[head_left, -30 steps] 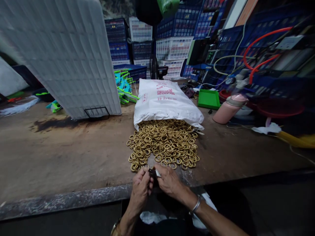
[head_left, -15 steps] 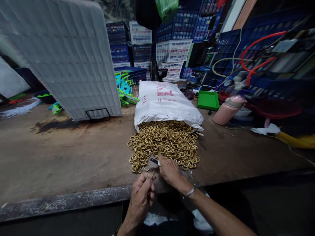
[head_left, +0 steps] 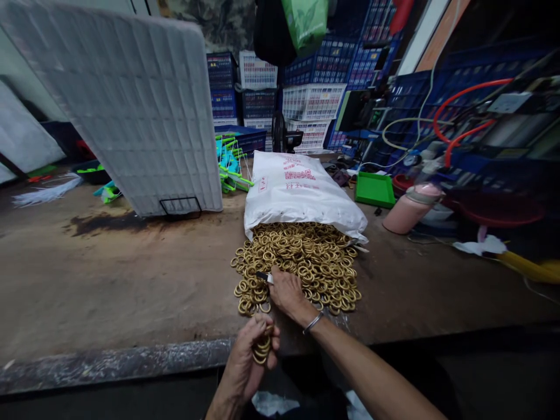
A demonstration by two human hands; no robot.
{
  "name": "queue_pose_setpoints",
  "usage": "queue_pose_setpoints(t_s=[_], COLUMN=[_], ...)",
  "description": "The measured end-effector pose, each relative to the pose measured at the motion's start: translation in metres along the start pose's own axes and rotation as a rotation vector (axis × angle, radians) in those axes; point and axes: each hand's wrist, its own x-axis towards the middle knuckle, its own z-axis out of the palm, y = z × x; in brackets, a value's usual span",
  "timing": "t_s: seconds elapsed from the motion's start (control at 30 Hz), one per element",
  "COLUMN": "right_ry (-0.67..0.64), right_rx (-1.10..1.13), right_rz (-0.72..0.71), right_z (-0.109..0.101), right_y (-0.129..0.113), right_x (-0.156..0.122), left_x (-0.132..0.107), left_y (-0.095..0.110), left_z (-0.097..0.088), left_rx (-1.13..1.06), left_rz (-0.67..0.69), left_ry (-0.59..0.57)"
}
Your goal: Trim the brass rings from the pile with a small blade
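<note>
Several gold-coloured rings are gathered in my left hand, its fingers curled round them just over the table's front edge. My right hand reaches over the near part of a loose pile of gold rings. Between its fingers is a small flat tool with a dark tip and a white part; its exact kind is unclear. The pile spills from the open mouth of a white sack with red print, lying on its side. A silver bracelet circles my right wrist.
On the brown table a tall pale ribbed panel stands left of the sack. To the right are a green tray and a pink bottle. Stacked crates and a small black fan stand behind.
My right hand has moved forward and left over the rings with the tool. My left hand has turned, and several rings now show in it. The view has shifted slightly.
</note>
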Motion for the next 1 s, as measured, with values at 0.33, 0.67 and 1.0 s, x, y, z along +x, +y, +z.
queue_pose_setpoints(t_s=[0.33,0.67,1.0], right_ry=[0.018,-0.045,-0.062], right_rx=[0.177,0.540,0.800], right_rz=[-0.200,-0.237,-0.134], right_z=[-0.020,-0.022,-0.027], right_y=[0.022,0.038,0.040], right_x=[-0.025,-0.066,-0.074], left_x=[0.011,0.026,0.025], left_y=[0.002,-0.014,-0.017], left_z=[-0.001,0.006,0.013], left_rx=[0.084,0.511,0.552], left_rz=[0.105,0.222,0.160], left_ry=[0.064,0.138,0.105])
